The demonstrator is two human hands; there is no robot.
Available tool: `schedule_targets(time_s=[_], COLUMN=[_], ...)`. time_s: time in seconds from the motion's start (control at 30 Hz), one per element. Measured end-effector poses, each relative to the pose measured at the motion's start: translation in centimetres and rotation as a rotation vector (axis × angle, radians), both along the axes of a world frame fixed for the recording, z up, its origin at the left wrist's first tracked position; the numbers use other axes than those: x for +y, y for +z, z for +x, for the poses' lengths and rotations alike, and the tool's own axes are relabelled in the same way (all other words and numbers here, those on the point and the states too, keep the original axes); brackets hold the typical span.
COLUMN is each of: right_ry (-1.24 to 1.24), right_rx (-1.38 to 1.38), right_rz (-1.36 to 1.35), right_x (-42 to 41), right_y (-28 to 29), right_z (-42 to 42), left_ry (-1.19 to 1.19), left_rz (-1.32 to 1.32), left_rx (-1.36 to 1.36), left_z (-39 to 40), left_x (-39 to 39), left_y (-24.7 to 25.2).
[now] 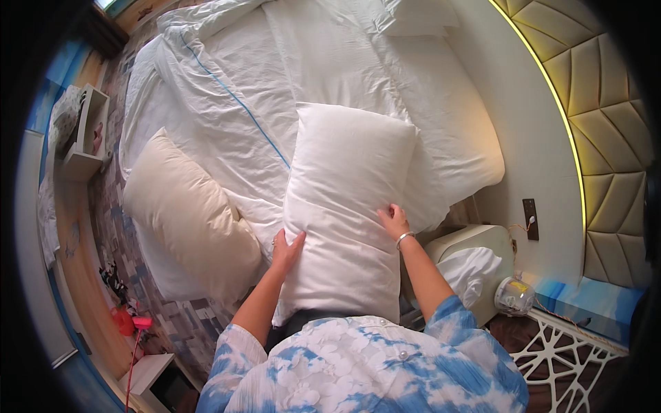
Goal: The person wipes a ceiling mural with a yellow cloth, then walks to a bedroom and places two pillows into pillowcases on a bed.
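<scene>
A plump white pillow [346, 206] lies lengthwise in front of me, its near end against my body and its far end on the bed. At its left edge my left hand [285, 251] grips the side, thumb on top of the cover and a ring on one finger. My right hand [395, 222], with a bracelet at the wrist, holds the cover near the right edge, fingers curled. Left of the pillow, a cream-coloured pillow [191, 206] rests tilted on the bed's near corner. Under both spreads rumpled white bedding [341, 62], with a blue stripe [237, 103] across the duvet.
A rounded nightstand [465, 237] carries a crumpled white cloth [472, 271] to my right. Close by are a clear electric kettle [515, 296] and a wall socket [530, 219] with a plugged-in cord. A padded headboard panel [604, 129] lines the right wall. Patterned flooring [181, 325] shows at left.
</scene>
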State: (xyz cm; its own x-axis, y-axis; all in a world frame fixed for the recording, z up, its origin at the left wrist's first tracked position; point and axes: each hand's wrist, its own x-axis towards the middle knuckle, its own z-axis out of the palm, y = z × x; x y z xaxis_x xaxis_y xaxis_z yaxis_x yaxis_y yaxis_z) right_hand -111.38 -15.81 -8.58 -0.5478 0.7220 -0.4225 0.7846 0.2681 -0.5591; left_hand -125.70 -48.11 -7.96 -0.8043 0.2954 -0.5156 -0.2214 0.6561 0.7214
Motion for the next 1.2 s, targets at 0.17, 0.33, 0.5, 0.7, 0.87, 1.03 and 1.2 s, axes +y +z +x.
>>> schedule_targets(time_s=[0.17, 0.33, 0.5, 0.7, 0.87, 1.03, 1.2], right_ry=[-0.11, -0.234, -0.793, -0.458, -0.107, -0.063, -0.106], right_rx=[-0.061, 0.158, 0.15, 0.57, 0.863, 0.857, 1.056], right_rz=[0.054, 0.148, -0.403, -0.812, -0.546, -0.426, -0.566], right_x=[1.4, 4.6, 11.2, 15.7, 18.3, 18.4, 14.0], right_y=[-1.9, -5.9, -6.9, -1.4, 11.0, 21.5, 19.6], right_z=[-3.8, -5.2, -8.1, -12.7, -18.7, -21.1, -15.7], left_ry=[0.057, 0.086, 0.12, 0.24, 0.296, 0.25, 0.182], left_rz=[-0.025, -0.084, -0.024, 0.249, 0.75, 0.871, 0.846], left_rx=[0.029, 0.079, -0.046, -0.479, -0.413, -0.168, -0.117], left_z=[-1.9, -6.4, -12.8, -16.1, -18.8, -20.0, -15.9], left_x=[3.2, 8.9, 15.0, 20.2, 20.4, 19.9, 13.9], left_y=[0.1, -0.7, -1.4, 4.8, 12.7, 19.9, 18.4])
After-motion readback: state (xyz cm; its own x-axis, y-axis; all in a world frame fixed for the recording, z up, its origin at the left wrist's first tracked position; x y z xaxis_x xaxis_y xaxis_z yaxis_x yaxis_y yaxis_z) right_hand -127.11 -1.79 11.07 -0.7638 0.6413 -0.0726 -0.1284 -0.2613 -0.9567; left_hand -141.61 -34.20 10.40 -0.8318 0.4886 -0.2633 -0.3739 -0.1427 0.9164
